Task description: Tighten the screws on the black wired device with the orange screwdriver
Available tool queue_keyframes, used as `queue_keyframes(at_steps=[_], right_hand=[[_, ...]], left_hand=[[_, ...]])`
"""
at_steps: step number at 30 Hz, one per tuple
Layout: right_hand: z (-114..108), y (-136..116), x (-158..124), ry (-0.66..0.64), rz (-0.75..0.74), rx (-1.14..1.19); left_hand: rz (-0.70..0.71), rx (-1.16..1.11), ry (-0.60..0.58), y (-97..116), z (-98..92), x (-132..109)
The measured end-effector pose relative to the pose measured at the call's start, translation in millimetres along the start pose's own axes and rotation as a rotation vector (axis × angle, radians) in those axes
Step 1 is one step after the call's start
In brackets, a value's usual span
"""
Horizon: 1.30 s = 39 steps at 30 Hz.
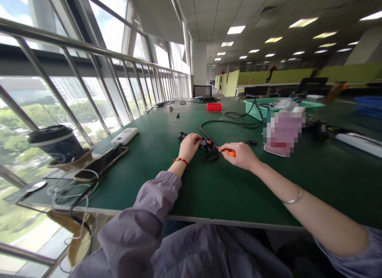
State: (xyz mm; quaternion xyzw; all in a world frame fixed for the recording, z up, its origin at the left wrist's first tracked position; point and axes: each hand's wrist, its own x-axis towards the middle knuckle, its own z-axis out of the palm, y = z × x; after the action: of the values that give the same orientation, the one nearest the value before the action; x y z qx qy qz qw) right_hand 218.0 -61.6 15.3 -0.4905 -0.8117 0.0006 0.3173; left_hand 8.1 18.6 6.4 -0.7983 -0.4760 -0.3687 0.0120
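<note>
Near the middle of the table, my left hand (191,145) is closed around a black corded device (205,144). Small orange and red parts show on it, and some of its body is hidden by my fingers. My right hand (242,156) grips the orange handle of a screwdriver (229,152). Its tip points left at the device; whether it sits in a screw is too small to tell. From the device a black cable (217,121) curves up and away to the right. Small black pieces (251,142) lie to the right of it, beyond my right hand.
A red box (214,106) and a green basket (253,108) of items stand farther back, with a pixelated pink object (283,132) before the basket. At left are a white power bank (125,136), a phone (101,166), white cables (73,188) and a lidded cup (58,144) beside the railing.
</note>
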Motion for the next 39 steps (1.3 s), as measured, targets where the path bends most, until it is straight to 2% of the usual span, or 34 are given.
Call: queue_keyframes(at_steps=[6, 8, 11, 14, 20, 26, 29, 32, 39], right_hand=[[1, -1, 0, -0.051, -0.014, -0.029], [0, 0, 0, -0.056, -0.005, -0.017], [0, 1, 1, -0.063, 0.003, -0.008], [0, 0, 1, -0.076, 0.001, -0.03], [0, 0, 1, -0.068, -0.013, -0.035], [2, 2, 1, -0.059, -0.034, -0.052], [2, 1, 1, -0.068, -0.025, -0.056], [1, 0, 1, -0.082, -0.012, -0.049], [2, 0, 1, -0.068, -0.036, -0.051]], left_hand=[[0.048, 0.173, -0.126, -4, -16.7, -2], [-0.033, 0.229, -0.178, -8, -26.7, -5], [-0.234, 0.272, -0.286, -14, -39.1, -9], [-0.299, 0.205, -0.362, -16, -42.1, -12], [-0.178, 0.135, -0.318, -16, -28.3, -11], [0.073, 0.169, -0.101, 9, -17.0, -8], [0.175, 0.233, -0.118, 21, -9.7, -5], [0.237, 0.285, -0.166, 22, -3.6, -4], [0.245, 0.235, -0.178, 15, -4.1, -4]])
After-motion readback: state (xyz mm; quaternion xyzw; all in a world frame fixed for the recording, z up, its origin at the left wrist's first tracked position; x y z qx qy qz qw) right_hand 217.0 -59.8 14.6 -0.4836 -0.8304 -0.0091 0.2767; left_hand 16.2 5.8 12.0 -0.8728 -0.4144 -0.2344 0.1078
